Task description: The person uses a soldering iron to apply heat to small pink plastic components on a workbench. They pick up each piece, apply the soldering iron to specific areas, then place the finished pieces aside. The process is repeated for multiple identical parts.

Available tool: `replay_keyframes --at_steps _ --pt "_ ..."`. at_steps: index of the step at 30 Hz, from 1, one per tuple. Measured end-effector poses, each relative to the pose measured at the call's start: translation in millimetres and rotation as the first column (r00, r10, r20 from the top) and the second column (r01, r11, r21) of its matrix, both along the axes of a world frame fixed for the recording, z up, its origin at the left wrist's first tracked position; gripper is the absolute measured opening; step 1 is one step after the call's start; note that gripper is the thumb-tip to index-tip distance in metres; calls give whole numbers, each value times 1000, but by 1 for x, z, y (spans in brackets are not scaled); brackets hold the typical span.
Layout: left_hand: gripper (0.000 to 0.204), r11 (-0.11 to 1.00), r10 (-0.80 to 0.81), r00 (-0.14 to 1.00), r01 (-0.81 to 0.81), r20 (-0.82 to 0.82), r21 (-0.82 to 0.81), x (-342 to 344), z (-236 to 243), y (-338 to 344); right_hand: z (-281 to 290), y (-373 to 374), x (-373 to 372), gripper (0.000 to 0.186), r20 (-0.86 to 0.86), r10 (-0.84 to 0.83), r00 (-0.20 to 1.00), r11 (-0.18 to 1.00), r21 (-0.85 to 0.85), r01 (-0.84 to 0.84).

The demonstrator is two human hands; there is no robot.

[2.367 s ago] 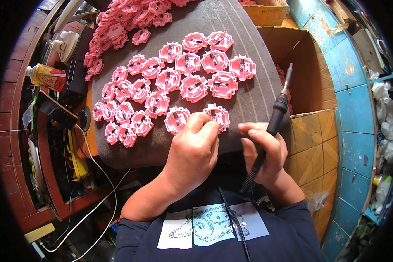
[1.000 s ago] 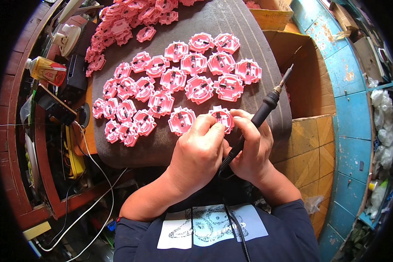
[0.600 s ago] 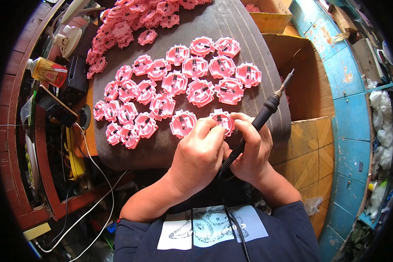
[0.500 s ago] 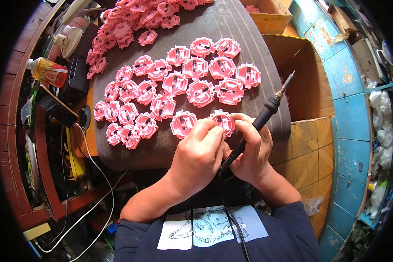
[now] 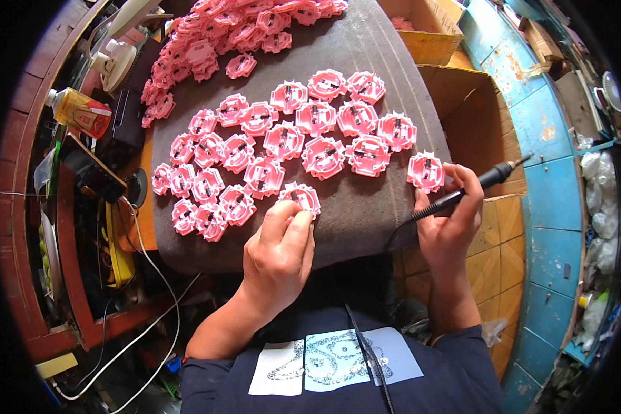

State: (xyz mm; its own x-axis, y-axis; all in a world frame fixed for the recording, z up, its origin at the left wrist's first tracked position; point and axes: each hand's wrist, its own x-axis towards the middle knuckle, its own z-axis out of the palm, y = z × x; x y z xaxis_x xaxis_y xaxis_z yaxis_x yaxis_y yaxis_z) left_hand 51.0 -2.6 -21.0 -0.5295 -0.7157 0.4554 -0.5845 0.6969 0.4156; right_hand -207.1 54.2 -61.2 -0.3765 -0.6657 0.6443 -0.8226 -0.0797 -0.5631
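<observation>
Your left hand (image 5: pixel 279 259), above the worktop (image 5: pixel 355 217) at its near edge, has its fingertips drawn together over the lower rim of a pink part, the left part (image 5: pixel 309 199); whether they pinch it cannot be told. Your right hand (image 5: pixel 450 224), by the near right corner, is closed around one iron (image 5: pixel 490 177), whose tip points right, away from the work, towards the nearer box. Its thumb and forefinger also meet the rim of the right part (image 5: pixel 426 172), at the worktop's right edge; whether that part is lifted or resting is unclear.

Each part should prove light and stiff, its surface probably smooth and a little slippery, its thin edge tabs perhaps easily snapped. Take it by opposite sides of the outer rim, clear of the small dark pieces across its middle. Hold the iron by its black handle; treat its metal end as possibly hot.

Counted from near to far: two parts at your hands; twenty-two spread parts (image 5: pixel 323 157) across the middle; one lone part (image 5: pixel 241 65) towards the far left corner; beyond it one heap (image 5: pixel 214 34), too overlapped to count. Past the right edge stand two boxes, the nearer box (image 5: pixel 493 114) and the farther box (image 5: pixel 421 48).
</observation>
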Motion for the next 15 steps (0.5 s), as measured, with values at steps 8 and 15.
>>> replay_keyframes --at_steps 8,15 --pt "37 953 -301 943 296 -142 -61 -46 2 -1 2 8 -7 65 -21 58 998 995 -76 -60" --pt "32 920 -390 896 372 -213 -123 -125 -7 -26 -4 31 -7 54 102 117 988 992 -64 -111"
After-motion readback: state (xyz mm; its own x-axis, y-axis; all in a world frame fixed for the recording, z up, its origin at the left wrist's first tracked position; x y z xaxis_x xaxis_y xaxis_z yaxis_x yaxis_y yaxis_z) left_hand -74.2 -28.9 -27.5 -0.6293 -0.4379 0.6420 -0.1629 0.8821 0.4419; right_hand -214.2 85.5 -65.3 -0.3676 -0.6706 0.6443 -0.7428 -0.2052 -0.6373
